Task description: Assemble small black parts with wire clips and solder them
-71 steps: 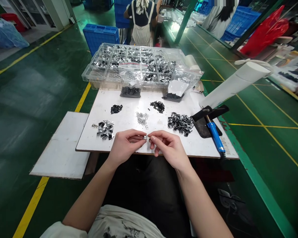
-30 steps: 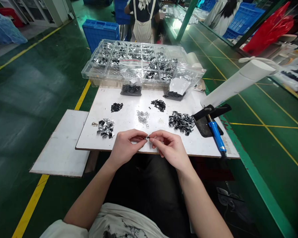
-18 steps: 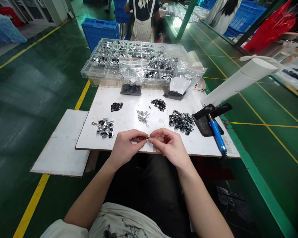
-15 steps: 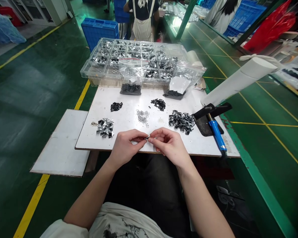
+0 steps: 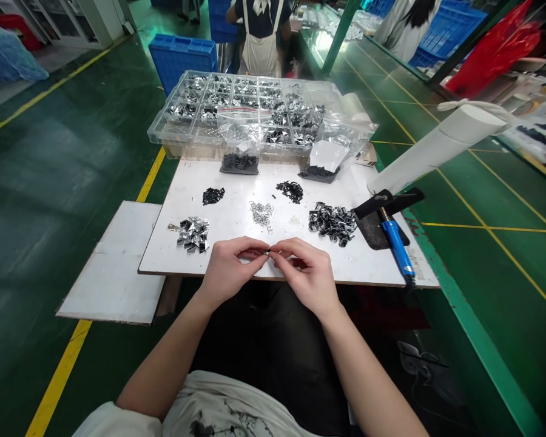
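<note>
Between the fingertips of both hands sits a tiny dark, shiny part (image 5: pixel 267 251), too small to name further. My left hand (image 5: pixel 232 267) pinches it from the left. Thumb and forefinger of my right hand (image 5: pixel 306 267) close on it from the other side. Both hands hover over the near edge of the white board (image 5: pixel 236 227). Shiny metal pieces (image 5: pixel 193 234) lie left of my left hand. Beyond the hands is a small heap of thin silvery bits (image 5: pixel 261 212). Black glossy pieces (image 5: pixel 332 223) are piled to the right, and two small black heaps (image 5: pixel 213 195) lie farther back.
A clear compartment box (image 5: pixel 164 132) full of shiny parts stands at the back, with bags of black parts (image 5: pixel 239 162) before it. On the right are a blue-handled tool (image 5: pixel 397 246) and a leaning white tube (image 5: pixel 441 145). A person in an apron (image 5: pixel 261 42) is beyond.
My right hand has shifted slightly left, its fingertips closing against those of my left hand at the tiny part. The heaps on the board look the same.
</note>
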